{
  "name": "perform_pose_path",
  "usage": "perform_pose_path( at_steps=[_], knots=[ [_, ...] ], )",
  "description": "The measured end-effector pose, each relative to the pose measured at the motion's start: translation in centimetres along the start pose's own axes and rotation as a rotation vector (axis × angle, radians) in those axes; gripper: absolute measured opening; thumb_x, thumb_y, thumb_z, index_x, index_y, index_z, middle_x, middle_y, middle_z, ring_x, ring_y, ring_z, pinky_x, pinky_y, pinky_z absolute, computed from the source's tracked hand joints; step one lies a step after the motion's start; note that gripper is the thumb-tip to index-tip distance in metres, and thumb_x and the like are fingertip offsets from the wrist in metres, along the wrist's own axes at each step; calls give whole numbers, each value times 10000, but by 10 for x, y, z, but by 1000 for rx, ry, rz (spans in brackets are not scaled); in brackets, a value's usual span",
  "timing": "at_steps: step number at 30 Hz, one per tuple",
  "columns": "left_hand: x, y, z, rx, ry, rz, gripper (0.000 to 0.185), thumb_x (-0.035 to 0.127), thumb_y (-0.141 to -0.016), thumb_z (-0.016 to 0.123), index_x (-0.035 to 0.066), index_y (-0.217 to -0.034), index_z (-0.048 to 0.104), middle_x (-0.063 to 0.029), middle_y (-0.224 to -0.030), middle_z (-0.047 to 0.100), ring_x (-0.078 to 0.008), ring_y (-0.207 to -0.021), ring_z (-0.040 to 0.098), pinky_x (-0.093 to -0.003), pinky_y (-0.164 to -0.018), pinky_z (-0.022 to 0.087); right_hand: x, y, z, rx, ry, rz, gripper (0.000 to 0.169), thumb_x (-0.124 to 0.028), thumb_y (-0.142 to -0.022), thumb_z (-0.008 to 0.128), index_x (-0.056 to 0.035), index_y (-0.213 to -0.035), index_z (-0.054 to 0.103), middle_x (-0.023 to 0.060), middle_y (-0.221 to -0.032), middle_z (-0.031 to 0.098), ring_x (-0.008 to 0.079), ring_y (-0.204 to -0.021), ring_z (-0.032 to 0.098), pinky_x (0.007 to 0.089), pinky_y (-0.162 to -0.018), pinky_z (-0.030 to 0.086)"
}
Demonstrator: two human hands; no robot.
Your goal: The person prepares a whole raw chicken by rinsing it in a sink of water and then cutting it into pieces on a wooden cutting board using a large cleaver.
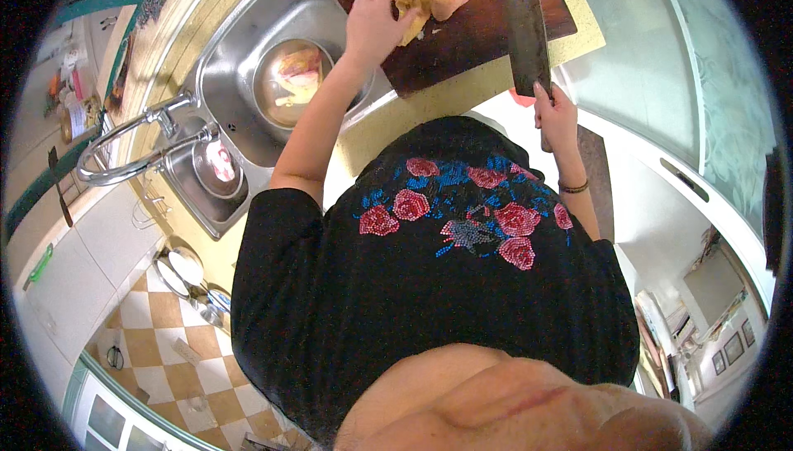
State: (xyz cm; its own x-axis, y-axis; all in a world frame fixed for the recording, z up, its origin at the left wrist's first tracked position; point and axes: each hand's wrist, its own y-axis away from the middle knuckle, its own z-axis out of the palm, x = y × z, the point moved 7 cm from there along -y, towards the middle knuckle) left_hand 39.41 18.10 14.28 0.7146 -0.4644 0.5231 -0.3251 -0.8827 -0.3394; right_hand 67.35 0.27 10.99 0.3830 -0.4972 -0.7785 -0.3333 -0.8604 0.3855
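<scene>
A piece of raw poultry (424,2) with yellowish skin lies on a dark wooden cutting board (458,57). My left hand (378,20) grips its left side, the fingertips partly hidden behind it. In my right hand (556,113) is a cleaver (525,36), held by its handle. The wide blade points away from me, over the right part of the board and apart from the meat. Small scraps lie beside the poultry on the board.
Left of the board is a steel sink (232,73), holding a round bowl (263,88) with more raw poultry (298,76) in it. A curved faucet (179,104) stands over the smaller basin, where another bowl (235,188) sits. A frosted glass panel (638,48) is at right.
</scene>
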Motion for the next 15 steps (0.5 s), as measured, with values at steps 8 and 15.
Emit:
perform_pose_path(
  at_steps=[8,15],
  knots=[
    [48,-3,32,-62,-293,531,349,128,-767,557,149,-1116,562,-60,-1022,560,-243,-1025,541,-391,-883,434,6,-6,0,5,-8,3,285,-262,-908,557,-23,-754,546,35,-500,510,103,-409,484,272,-410,381],
    [70,47,22,33,-147,545,305,140,-754,603,124,-1058,599,-47,-1098,533,-221,-983,546,-362,-843,452,13,-11,3,-21,-19,13,299,-261,-910,549,-10,-747,539,44,-500,513,107,-411,489,275,-406,380]
  ],
)
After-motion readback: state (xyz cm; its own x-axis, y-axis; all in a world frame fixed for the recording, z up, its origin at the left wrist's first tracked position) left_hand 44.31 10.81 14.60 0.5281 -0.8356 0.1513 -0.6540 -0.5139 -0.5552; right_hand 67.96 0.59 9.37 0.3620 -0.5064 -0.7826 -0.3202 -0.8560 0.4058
